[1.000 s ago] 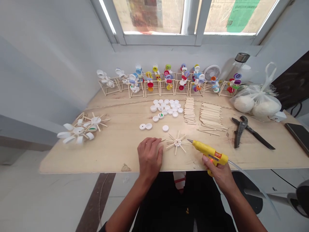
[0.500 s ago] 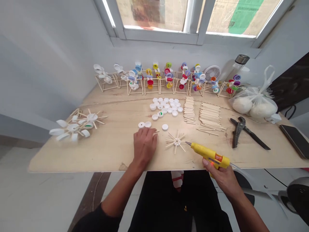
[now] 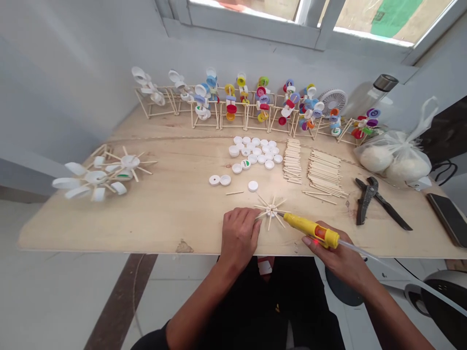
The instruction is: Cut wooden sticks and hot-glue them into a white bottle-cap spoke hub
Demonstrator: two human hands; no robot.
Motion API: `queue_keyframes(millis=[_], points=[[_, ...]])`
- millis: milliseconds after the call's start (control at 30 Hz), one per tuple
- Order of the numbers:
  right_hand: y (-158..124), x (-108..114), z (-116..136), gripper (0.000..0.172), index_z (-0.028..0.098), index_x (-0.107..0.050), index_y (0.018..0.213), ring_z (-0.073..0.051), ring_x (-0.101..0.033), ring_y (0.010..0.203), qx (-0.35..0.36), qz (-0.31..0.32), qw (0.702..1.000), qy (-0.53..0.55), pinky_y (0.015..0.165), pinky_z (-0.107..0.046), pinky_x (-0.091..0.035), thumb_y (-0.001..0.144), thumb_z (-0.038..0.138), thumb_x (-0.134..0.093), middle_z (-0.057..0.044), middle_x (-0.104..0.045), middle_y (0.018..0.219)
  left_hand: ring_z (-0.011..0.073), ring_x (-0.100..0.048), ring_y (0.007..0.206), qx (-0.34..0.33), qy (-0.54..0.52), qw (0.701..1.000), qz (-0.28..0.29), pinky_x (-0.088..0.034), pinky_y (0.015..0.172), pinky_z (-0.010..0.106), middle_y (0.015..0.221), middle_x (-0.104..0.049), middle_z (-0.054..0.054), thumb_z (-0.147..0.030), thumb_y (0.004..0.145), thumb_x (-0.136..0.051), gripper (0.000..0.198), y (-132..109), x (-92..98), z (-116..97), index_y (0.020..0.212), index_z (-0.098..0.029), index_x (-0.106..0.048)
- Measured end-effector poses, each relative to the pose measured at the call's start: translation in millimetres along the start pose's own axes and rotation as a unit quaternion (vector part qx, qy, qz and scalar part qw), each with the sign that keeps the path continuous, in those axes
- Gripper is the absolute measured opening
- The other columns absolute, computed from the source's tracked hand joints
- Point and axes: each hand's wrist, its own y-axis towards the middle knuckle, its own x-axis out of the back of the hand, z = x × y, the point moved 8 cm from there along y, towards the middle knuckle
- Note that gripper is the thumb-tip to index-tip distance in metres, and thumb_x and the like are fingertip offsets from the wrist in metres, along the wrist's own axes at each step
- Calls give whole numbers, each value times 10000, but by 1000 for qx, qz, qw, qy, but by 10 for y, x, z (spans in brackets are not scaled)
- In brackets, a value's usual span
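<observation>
A small wheel of wooden sticks (image 3: 272, 211) radiating from a white cap lies near the table's front edge. My left hand (image 3: 241, 236) rests at its left side, thumb and fingers closed on one of its sticks. In my right hand (image 3: 330, 248) is a yellow glue gun (image 3: 306, 226), its nozzle touching the wheel's centre and a red light glowing on its body. Just behind my left hand lie a loose short stick (image 3: 234, 193) and a single white cap (image 3: 253, 185). Two more white caps (image 3: 220, 180) sit side by side further left.
White caps (image 3: 255, 151) and two stick piles (image 3: 324, 172) lie mid-table. Stick stands with coloured cap wheels (image 3: 233, 109) line the wall. Finished white wheels (image 3: 97, 177) are at left; pliers (image 3: 367, 199), a phone (image 3: 447, 218) and a knotted plastic bag (image 3: 396, 158) at right.
My left hand has moved right, from the loose stick to the stick wheel. The glue gun's nozzle has come in from the wheel's right edge to its centre. The view has shifted.
</observation>
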Motion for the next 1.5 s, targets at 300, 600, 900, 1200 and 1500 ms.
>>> queue_keyframes(millis=[300,600,900,1200,1500], points=[[148,-36,178,308,221,-450,667,-113,-461,502,4,74,997,-31,469,-219,-363,849,464,-501,36,-486,576,188,-557,809,-3,-17,1000,-15,-358,762,346,838,-668,29,-176,859,-502,129,41,-6,10,931,-195,-607],[212,-102,192,318,220,-432,664,-106,-444,513,-15,104,993,-50,483,-219,-336,862,463,-488,43,-468,582,174,-551,808,-8,-36,999,-27,-371,780,348,855,-672,22,-143,853,-504,147,12,15,19,953,-186,-602],[255,-104,226,295,223,-440,676,-110,-469,517,-3,108,991,-74,488,-221,-344,858,450,-488,41,-492,588,178,-557,809,-10,-45,998,-36,-370,775,352,850,-674,26,-129,847,-505,148,24,22,26,943,-181,-605],[312,-111,269,303,223,-438,668,-110,-469,491,12,112,989,-93,465,-221,-340,859,455,-485,37,-509,568,177,-563,799,-7,-33,999,-31,-385,766,355,835,-668,36,-137,842,-497,165,37,15,37,935,-189,-623],[378,-123,296,315,220,-457,666,-108,-471,495,14,113,989,-94,469,-217,-339,860,468,-483,35,-518,571,177,-555,791,-9,-37,998,-41,-382,759,355,836,-669,39,-114,837,-505,168,41,16,41,941,-175,-622]])
